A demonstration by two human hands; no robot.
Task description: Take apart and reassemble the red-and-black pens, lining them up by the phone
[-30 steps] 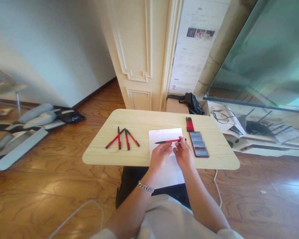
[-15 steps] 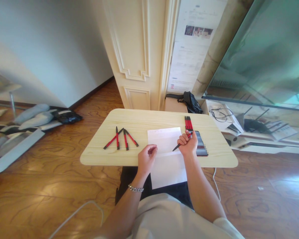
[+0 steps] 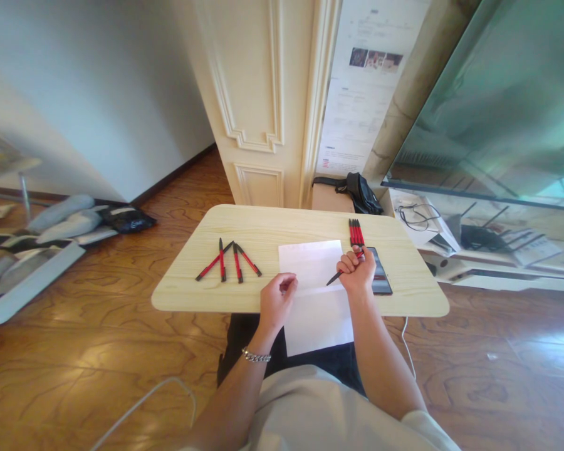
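Note:
My right hand (image 3: 358, 270) is wrapped round a red-and-black pen (image 3: 334, 277), its dark tip pointing down and left over the paper and its other end up by my thumb. A sheet of white paper (image 3: 317, 322) with a crease across it lies on the table and hangs over the near edge. My left hand (image 3: 277, 297) rests at the paper's left side with the fingers curled and thumb against them; what they hold, if anything, is hidden. Behind my right hand lies a smartphone (image 3: 380, 275), partly covered.
Several red-and-black pens (image 3: 223, 260) lie at angles on the table's left part. More such pens (image 3: 356, 232) sit side by side beyond the phone. The light wooden table (image 3: 188, 294) has rounded corners. A black bag (image 3: 361, 193) stands behind it, and a white cable (image 3: 407, 344) hangs at right.
My right hand has shifted slightly to the right with the pen still in it. My left hand, the paper and the other pens stay where they were.

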